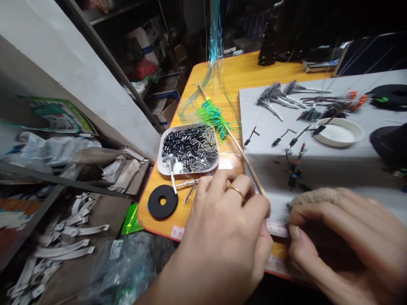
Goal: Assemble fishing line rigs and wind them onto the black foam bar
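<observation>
My left hand (227, 224), with a gold ring on one finger, is closed in a pinch at the near end of a thin wooden stick (244, 159). The stick runs away across the orange table (229, 72) and carries a bunch of green and blue threaded pieces (212, 115). My right hand (343, 237) is curled close beside the left, fingertips pressed together over the front edge of a grey mat (333, 165). What it holds is hidden. Small black pieces with red tips (294, 169) lie on the mat just beyond both hands.
A white tray (165, 169) full of small black tubes stands left of the stick, with a black foam ring (162, 201) in front of it. A white dish (340, 132) and bundles of black parts (276, 95) lie further back. Shelves and clutter fill the left.
</observation>
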Available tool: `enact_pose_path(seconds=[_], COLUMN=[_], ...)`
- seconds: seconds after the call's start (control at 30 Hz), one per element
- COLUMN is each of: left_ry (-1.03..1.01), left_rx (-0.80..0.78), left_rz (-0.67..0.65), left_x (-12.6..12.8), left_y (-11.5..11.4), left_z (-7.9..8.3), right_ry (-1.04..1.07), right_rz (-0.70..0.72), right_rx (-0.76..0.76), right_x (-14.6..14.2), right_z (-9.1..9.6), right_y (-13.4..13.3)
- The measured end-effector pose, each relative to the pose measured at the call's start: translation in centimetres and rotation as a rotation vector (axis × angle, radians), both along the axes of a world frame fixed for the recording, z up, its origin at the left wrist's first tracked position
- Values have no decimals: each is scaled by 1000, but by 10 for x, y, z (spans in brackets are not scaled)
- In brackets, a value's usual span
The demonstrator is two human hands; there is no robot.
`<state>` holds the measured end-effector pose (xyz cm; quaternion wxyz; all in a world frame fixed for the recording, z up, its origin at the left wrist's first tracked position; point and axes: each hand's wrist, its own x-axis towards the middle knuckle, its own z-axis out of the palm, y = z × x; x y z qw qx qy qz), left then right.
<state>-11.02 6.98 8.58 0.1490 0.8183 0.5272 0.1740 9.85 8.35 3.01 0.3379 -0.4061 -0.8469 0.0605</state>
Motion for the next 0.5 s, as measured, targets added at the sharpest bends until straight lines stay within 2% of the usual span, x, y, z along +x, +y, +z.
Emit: enact_pose_path(seconds=[0.4,0.5], left_ry=[-86,-97], left_rx=[23,48], left_rz=[12,20], left_x=[0,-1], left_y=[0,-1], left_z=[-9,-10], right_ry=[-27,23], right_rz=[-13,-60], right_rx=[-35,-27], right_x=[10,11], right_z=[1,1], right_y=[-7,-6])
